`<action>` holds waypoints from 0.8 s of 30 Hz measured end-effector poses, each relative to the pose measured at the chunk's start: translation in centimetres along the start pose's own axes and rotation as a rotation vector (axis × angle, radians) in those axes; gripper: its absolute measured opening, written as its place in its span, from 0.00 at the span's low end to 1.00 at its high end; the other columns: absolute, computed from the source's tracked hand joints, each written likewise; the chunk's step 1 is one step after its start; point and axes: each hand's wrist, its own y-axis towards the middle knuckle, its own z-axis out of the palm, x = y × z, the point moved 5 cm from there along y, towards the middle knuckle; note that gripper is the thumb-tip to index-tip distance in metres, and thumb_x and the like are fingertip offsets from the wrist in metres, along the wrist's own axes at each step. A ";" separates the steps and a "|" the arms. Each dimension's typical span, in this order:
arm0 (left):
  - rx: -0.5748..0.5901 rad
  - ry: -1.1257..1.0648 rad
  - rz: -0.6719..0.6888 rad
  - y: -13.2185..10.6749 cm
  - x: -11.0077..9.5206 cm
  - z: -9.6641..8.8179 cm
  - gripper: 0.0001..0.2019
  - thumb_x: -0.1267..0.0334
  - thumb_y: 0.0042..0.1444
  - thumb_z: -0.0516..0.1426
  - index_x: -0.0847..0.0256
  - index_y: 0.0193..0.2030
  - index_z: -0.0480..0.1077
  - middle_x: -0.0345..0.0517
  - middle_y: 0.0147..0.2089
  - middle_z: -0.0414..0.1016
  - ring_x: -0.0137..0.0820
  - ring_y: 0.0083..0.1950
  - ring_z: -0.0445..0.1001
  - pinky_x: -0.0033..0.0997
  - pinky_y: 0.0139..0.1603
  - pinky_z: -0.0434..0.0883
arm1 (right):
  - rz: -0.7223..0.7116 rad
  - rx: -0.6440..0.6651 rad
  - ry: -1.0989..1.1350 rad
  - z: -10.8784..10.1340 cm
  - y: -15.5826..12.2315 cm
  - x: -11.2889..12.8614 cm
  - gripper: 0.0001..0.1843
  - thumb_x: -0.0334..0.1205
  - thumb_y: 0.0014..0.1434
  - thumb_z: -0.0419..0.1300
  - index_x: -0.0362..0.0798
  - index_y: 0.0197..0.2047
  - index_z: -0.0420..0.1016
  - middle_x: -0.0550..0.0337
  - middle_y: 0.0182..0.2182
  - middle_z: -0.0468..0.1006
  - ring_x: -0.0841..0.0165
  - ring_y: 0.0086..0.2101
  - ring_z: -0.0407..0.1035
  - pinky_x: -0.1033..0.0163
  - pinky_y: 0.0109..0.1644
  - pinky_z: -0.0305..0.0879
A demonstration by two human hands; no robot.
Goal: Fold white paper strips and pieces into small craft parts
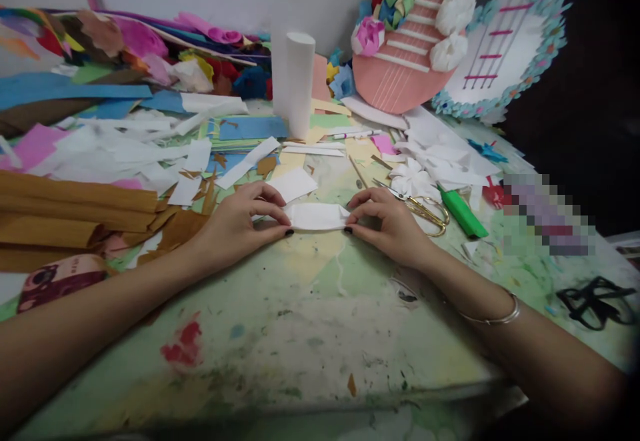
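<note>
A folded strip of white paper [319,216] stretches between my two hands, just above the table. Its left end is pinched by the thumb and fingers of my left hand [250,217]. My right hand [383,222] pinches the other end in the same way. Just behind the strip lies a flat piece of white paper [293,184]. Gold-handled scissors [427,213] rest beyond my right hand, beside a white paper flower [413,177].
Paper scraps [150,144] and brown crepe paper [75,211] cover the left side. A white roll [300,84] stands upright at the back. Decorated guitar-shaped crafts [400,84] lean at the back right. A green roll [464,213] and black-framed glasses [595,302] lie on the right.
</note>
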 end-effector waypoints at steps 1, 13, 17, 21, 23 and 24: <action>-0.001 0.001 -0.005 0.0 0.0 0.0 0.10 0.55 0.56 0.60 0.57 0.31 0.79 0.45 0.41 0.73 0.35 0.44 0.71 0.37 0.47 0.68 | 0.006 -0.001 0.005 0.0 0.0 0.0 0.03 0.33 0.56 0.63 0.50 0.32 0.77 0.55 0.41 0.75 0.61 0.44 0.69 0.50 0.51 0.64; -0.001 -0.001 -0.057 0.1 0.3 0.2 0.11 0.55 0.56 0.58 0.57 0.31 0.78 0.46 0.42 0.73 0.37 0.46 0.71 0.40 0.48 0.67 | 0.052 0.003 0.024 0.3 0.0 0.1 0.05 0.32 0.57 0.62 0.50 0.31 0.75 0.56 0.41 0.74 0.62 0.44 0.67 0.51 0.51 0.64; 0.001 0.039 -0.051 0.2 0.1 0.4 0.09 0.58 0.55 0.58 0.59 0.30 0.75 0.46 0.42 0.72 0.37 0.46 0.70 0.43 0.51 0.66 | 0.078 -0.012 0.006 0.4 0.0 0.1 0.05 0.31 0.56 0.61 0.50 0.31 0.73 0.56 0.40 0.73 0.61 0.44 0.66 0.52 0.51 0.63; 0.011 0.076 -0.049 0.3 -0.1 0.5 0.08 0.60 0.54 0.57 0.60 0.29 0.74 0.45 0.41 0.71 0.37 0.46 0.69 0.42 0.52 0.65 | 0.099 -0.009 -0.003 0.5 0.1 0.1 0.05 0.31 0.56 0.61 0.49 0.30 0.73 0.55 0.39 0.73 0.61 0.44 0.66 0.52 0.51 0.63; 0.016 0.078 -0.061 0.4 -0.1 0.6 0.09 0.59 0.54 0.57 0.61 0.29 0.73 0.45 0.41 0.71 0.37 0.46 0.69 0.41 0.51 0.65 | 0.114 -0.006 -0.013 0.6 0.2 0.1 0.04 0.32 0.55 0.61 0.49 0.29 0.73 0.55 0.39 0.73 0.62 0.43 0.66 0.52 0.51 0.63; 0.018 0.077 -0.068 0.4 -0.1 0.6 0.09 0.59 0.53 0.57 0.61 0.29 0.73 0.46 0.42 0.71 0.37 0.46 0.69 0.41 0.51 0.65 | 0.125 -0.006 -0.014 0.6 0.3 0.1 0.04 0.32 0.55 0.61 0.49 0.29 0.73 0.56 0.39 0.73 0.62 0.43 0.67 0.52 0.51 0.63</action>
